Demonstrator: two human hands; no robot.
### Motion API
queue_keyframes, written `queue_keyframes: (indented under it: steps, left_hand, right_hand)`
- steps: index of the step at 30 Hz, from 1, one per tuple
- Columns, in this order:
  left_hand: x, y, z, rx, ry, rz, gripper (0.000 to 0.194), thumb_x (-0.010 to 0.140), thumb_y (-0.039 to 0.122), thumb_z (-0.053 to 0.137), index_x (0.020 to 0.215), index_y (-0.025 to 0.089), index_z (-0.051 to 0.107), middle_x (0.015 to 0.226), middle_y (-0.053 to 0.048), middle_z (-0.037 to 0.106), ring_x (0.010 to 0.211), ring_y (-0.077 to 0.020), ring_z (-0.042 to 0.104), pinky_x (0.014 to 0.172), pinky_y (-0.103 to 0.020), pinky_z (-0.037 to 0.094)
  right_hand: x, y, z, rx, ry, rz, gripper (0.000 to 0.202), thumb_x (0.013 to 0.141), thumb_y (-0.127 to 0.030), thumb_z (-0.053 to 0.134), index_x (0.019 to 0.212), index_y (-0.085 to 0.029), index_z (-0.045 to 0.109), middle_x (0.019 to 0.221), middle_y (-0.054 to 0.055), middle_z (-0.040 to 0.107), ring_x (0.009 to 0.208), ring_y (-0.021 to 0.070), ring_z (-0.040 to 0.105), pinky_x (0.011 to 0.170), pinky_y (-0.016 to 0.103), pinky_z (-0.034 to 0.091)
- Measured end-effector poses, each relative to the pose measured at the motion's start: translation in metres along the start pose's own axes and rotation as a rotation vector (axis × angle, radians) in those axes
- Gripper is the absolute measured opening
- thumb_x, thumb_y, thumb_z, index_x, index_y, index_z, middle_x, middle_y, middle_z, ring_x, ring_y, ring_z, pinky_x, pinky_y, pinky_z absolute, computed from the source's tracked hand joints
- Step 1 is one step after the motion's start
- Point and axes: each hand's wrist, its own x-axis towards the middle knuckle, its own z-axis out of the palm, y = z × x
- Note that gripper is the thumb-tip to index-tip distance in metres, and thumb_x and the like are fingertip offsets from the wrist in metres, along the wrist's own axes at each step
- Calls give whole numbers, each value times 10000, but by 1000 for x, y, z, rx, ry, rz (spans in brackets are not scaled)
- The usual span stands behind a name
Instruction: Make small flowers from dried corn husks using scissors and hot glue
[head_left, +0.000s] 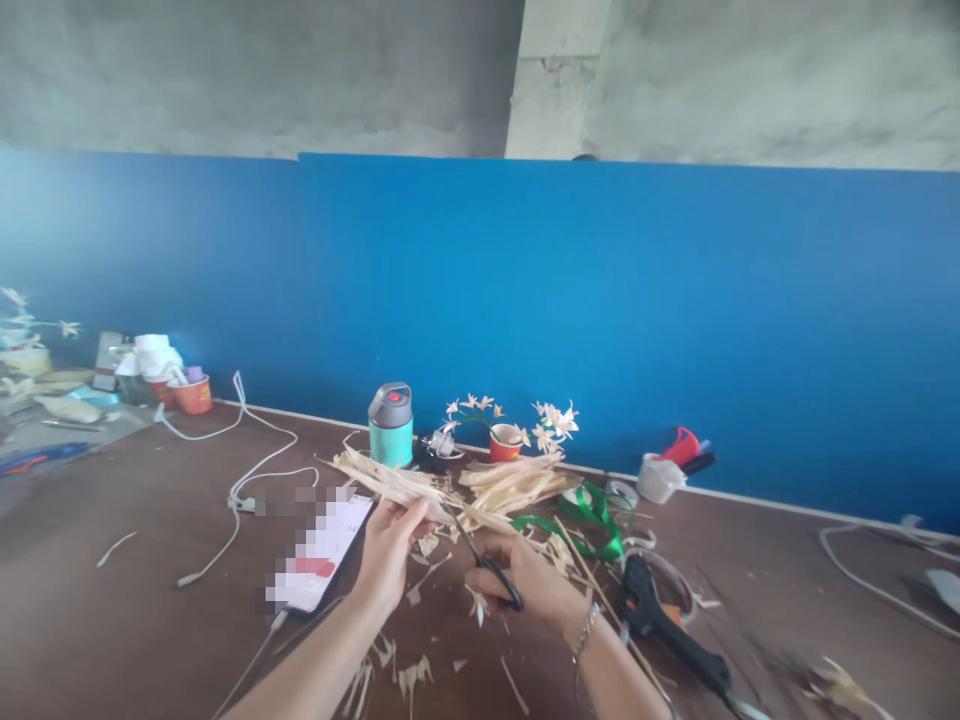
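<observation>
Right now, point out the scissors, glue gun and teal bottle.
Scissors point(496, 571): head view, on the dark handle.
Glue gun point(677, 633): head view, on its black casing.
Teal bottle point(391, 441): head view, on its body.

Near-left table open; glue gun obstructs right side.

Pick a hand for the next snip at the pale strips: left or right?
Right, most likely. The right hand holds the scissors, blades angled toward the pale strips. The left hand is occupied gripping those strips, so it seems better suited to steadying them.
</observation>
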Motion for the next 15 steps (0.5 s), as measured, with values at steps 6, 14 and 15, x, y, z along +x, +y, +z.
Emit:
queue_keyframes:
  steps: [6, 14, 15]
  left_hand:
    - [1, -1, -1, 6, 3, 6, 236, 592, 255, 757, 754, 152, 619, 706, 1, 642, 664, -155, 606, 626, -273, 503]
    - [0, 1, 0, 13, 9, 14, 253, 588, 263, 761, 755, 142, 614, 690, -5, 623, 658, -157, 605, 611, -270, 511]
    - [0, 2, 0, 14, 13, 15, 257, 583, 265, 763, 756, 143, 617, 692, -5, 626, 659, -159, 607, 608, -269, 510]
  right_hand:
    - [-2, -1, -1, -1, 13, 0, 149, 712, -293, 623, 681, -160, 564, 439, -62, 501, 386, 63, 447, 389, 164, 326]
    - [0, 3, 0, 11, 7, -6, 125, 715, -268, 610, 676, -157, 566, 422, -64, 489, 370, 58, 423, 377, 163, 304]
    - [1, 3, -1, 13, 5, -8, 126, 714, -266, 611, 670, -158, 565, 424, -63, 490, 370, 58, 423, 377, 165, 303]
